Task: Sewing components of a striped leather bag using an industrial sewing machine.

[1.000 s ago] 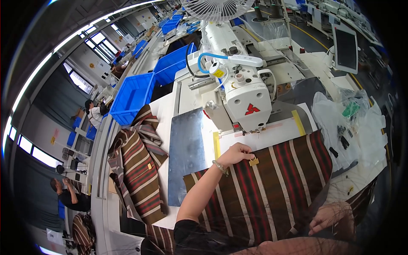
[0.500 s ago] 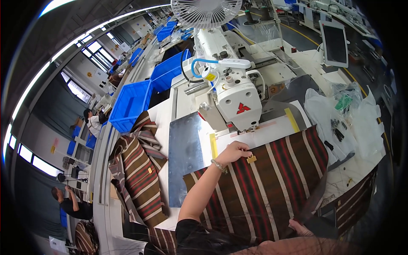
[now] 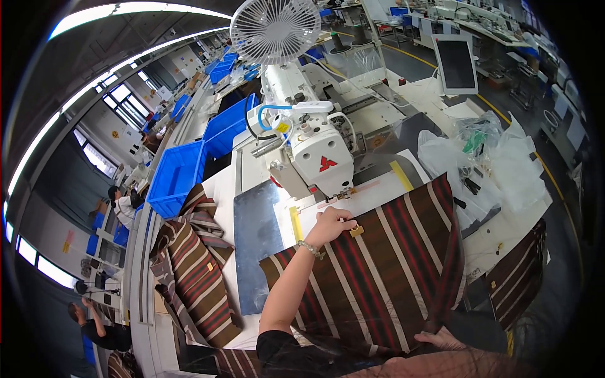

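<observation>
A dark brown cloth piece (image 3: pixel 378 277) with red and cream stripes lies in front of a white sewing machine (image 3: pixel 318 154). My left hand (image 3: pixel 333 227) is closed on its upper edge, thumb and fingers pinched beside a small yellow tag (image 3: pixel 357 231). A beaded bracelet is around that wrist. At the cloth's lower right edge, my right hand (image 3: pixel 441 339) has its fingers closed on the border; part of this hand is hidden by shadow and cloth. The cloth's top edge lies just below the machine's needle area (image 3: pixel 340 196).
More striped cloth (image 3: pixel 195 271) is heaped left of a dark metal plate (image 3: pixel 258 227). Blue bins (image 3: pixel 176 176) stand behind it. Clear plastic bags (image 3: pixel 485 170) lie at the right, and striped cloth (image 3: pixel 517 277) hangs there. A screen (image 3: pixel 455 63) and a fan (image 3: pixel 275 28) stand farther back.
The whole view has shifted, so the scene sits farther left. Both hands keep their hold; the cloth's right border has folded inward a little.
</observation>
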